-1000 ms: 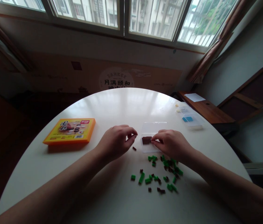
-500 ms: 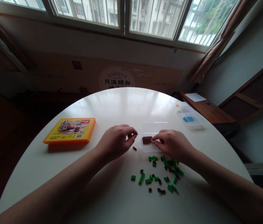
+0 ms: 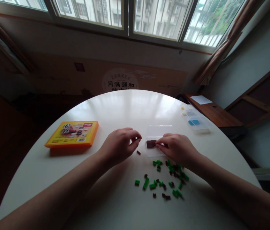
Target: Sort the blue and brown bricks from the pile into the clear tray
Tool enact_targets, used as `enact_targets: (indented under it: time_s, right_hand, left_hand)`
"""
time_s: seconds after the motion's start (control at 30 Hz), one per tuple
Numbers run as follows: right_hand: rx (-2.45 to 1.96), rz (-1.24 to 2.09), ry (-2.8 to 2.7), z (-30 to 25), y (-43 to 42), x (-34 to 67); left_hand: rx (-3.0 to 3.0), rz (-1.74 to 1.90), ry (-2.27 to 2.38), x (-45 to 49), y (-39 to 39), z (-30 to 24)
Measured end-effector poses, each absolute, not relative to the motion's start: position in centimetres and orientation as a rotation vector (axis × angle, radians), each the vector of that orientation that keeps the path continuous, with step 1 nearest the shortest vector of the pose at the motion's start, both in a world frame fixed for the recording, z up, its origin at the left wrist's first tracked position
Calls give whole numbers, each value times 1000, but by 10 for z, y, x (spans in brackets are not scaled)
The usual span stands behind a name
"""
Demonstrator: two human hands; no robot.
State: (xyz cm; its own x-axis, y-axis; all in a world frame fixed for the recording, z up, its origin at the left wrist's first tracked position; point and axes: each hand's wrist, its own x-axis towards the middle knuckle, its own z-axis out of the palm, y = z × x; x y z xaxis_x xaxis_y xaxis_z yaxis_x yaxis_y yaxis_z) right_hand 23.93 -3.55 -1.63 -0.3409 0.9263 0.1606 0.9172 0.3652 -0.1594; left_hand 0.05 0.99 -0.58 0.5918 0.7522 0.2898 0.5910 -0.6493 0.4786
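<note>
My right hand [image 3: 179,147] is closed in a pinch at the right end of a row of small brown building bricks [image 3: 151,143]. These bricks lie tightly side by side in an open clear plastic box [image 3: 154,153]. Left of the box, my left hand [image 3: 122,143] hovers with thumb and forefinger pressed together; whatever may be between them is too small to make out. One loose brown brick [image 3: 138,152] lies on the table just below the left fingertips. Loose green bricks [image 3: 146,183] and brown bricks [image 3: 166,196] are scattered nearer to me.
A yellow-orange board game box [image 3: 71,134] lies on the left of the round white table [image 3: 116,110]. Clear containers [image 3: 200,124] with blue pieces [image 3: 193,122] stand at the right edge. Beyond is a wooden desk [image 3: 217,113] with paper on it.
Both hands hold almost the same pose and place. The whole view has shifted very slightly; the bricks and boxes have not visibly moved.
</note>
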Motion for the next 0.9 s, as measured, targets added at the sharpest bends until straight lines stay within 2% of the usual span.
enact_targets:
  time_s: [0.43,0.73,0.9]
  right_hand:
    - [-1595,57,-2409,-15,-36,241]
    - [-1380,-53,-2303,-5,-42,250]
    - [-1262,-80,-2229,-2,-46,253]
  left_hand:
    - [2501,640,1084,-1,10,-2]
    - [2610,332,876,-7,11,-1]
    - [2592,274,805,-10,15,-5]
